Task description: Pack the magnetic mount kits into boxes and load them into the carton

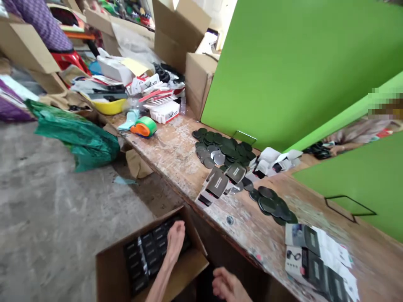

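- The left hand (175, 241) reaches into an open corrugated cardboard box (113, 268) on the floor, its fingers pressed together on rows of small dark packages (147, 251).
- The right hand (227, 285) hovers beside the box, fingers loosely curled, empty.
- Round dark discs (220, 147) lie heaped on the scuffed wooden table (176, 155).

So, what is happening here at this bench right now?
A person reaches the left hand down into an open cardboard box on the floor, touching the dark small packs stacked inside. The right hand hangs empty beside the box, below the wooden bench. On the bench lie dark round discs, loose packs and printed cartons.
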`<state>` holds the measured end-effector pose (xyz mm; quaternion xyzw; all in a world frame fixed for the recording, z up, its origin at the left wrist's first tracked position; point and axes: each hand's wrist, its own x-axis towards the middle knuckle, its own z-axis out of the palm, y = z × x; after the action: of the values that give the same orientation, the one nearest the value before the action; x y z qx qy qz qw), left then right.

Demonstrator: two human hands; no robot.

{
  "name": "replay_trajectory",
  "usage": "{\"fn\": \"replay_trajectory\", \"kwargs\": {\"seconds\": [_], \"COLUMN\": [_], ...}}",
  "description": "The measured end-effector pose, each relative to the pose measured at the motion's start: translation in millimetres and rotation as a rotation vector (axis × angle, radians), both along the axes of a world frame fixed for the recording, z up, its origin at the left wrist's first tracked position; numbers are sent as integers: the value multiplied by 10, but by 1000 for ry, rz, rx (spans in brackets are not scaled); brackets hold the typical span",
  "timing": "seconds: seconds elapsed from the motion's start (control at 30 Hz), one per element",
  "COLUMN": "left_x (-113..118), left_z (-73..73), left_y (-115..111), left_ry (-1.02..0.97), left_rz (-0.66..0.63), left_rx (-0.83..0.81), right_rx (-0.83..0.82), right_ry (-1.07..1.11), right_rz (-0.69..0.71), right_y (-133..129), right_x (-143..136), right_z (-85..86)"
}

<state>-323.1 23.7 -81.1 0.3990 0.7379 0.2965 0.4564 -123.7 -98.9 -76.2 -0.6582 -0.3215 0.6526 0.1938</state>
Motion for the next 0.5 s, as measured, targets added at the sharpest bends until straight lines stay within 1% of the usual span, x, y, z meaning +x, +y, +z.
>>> {"fn": "replay_trajectory", "kwargs": {"seconds": [0.07, 0.13, 0.17, 0.23, 0.3, 0.37, 0.43, 0.5], "left_x": [168, 292, 333, 365, 330, 245, 149, 67], "left_z": [431, 825, 998, 1287, 1503, 1674, 1824, 1958], "left_y": [274, 479, 564, 737, 942, 1162, 1341, 1414], "left_ry": [22, 77, 111, 167, 210, 241, 277, 326], "left_rz": [17, 74, 103, 127, 125, 136, 166, 180], "left_rx": [96, 176, 217, 287, 343, 370, 353, 329], "right_rx": [96, 146, 167, 211, 263, 309, 338, 353], "right_ry": [-63, -117, -137, -169, -182, -136, -39, 85], "right_rz": [1, -9, -6, 29, 107, 231, 403, 609], "right_y": [66, 102, 114, 142, 186, 242, 284, 277], "right_x": [220, 401, 471, 545, 509, 360, 124, -158], "right_z": [371, 652, 750, 875, 971, 1117, 1334, 1570]}}
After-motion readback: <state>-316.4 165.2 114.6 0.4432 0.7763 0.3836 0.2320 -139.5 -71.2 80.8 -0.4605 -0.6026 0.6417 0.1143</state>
